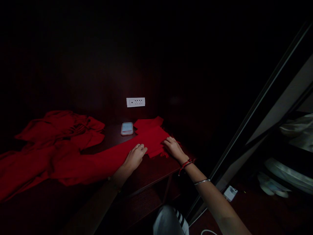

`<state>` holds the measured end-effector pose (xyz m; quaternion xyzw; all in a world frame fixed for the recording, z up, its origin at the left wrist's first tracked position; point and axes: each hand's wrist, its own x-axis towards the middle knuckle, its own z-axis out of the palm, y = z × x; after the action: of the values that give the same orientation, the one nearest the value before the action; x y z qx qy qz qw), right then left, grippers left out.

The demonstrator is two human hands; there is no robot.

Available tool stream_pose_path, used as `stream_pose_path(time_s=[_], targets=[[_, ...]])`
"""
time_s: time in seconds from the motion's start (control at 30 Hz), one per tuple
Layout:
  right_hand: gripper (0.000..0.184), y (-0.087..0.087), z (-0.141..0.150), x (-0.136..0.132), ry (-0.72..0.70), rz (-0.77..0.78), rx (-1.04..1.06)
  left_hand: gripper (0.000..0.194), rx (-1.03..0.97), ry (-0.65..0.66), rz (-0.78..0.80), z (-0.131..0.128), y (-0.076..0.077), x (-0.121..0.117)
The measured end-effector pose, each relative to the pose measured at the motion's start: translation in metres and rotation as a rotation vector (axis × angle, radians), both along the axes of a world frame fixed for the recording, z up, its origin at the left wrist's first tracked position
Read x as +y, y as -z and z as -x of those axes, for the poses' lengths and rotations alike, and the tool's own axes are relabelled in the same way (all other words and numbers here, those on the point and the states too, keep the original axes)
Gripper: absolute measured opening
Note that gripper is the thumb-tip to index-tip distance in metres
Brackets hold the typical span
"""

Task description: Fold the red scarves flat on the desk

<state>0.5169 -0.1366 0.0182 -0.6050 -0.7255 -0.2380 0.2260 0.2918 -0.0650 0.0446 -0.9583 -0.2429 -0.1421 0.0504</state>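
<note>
A long red scarf (pixel 149 138) with a fringe lies over the dark wooden surface, its right end in flat, overlapping layers. My left hand (pixel 135 157), wearing a ring, has its fingers bent over the scarf's front edge and closed on the cloth. At the fringed right end, my right hand (pixel 173 147) is closed on the edge, its fingertips partly hidden. From my left hand the fabric runs leftward into a loose, crumpled red heap (pixel 63 127). Whether the heap is all one piece with the scarf, I cannot tell.
Behind the scarf lies a phone-like device (pixel 127 128) with a blurred screen. A white socket panel (pixel 135 102) is on the dark back wall. A slanted frame edge (pixel 254 114) rises at right. A small white box (pixel 230 193) and pale shoes (pixel 272 186) are on the floor.
</note>
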Motion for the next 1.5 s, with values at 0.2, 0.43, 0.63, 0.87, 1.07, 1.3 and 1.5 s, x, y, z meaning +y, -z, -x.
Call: stream_pose_path(time_s=[0.2, 0.43, 0.63, 0.87, 1.07, 1.3, 1.5], targets=[[0.020, 0.000, -0.005, 0.001, 0.034, 0.005, -0.037, 0.026, -0.002, 0.005, -0.015, 0.002, 0.000, 0.000], [0.020, 0.005, -0.012, 0.011, 0.061, -0.023, 0.025, 0.017, 0.050, 0.024, -0.069, -0.002, -0.004, -0.003], [0.018, 0.002, -0.016, 0.005, 0.131, -0.071, 0.018, 0.020, 0.079, 0.039, -0.091, -0.001, -0.004, -0.001], [0.019, 0.001, -0.011, -0.003, 0.148, 0.002, 0.012, 0.020, 0.114, 0.104, -0.089, 0.001, 0.002, -0.001], [0.019, -0.001, 0.002, -0.012, 0.063, 0.044, -0.087, 0.020, 0.119, 0.123, -0.111, 0.002, 0.004, 0.001], [0.018, -0.003, 0.011, -0.014, -0.014, 0.053, -0.251, 0.016, -0.091, 0.170, 0.140, 0.004, 0.010, 0.008], [0.016, -0.003, 0.016, -0.008, -0.063, 0.044, -0.333, 0.032, -0.393, -0.020, 0.342, -0.007, -0.019, 0.072]])
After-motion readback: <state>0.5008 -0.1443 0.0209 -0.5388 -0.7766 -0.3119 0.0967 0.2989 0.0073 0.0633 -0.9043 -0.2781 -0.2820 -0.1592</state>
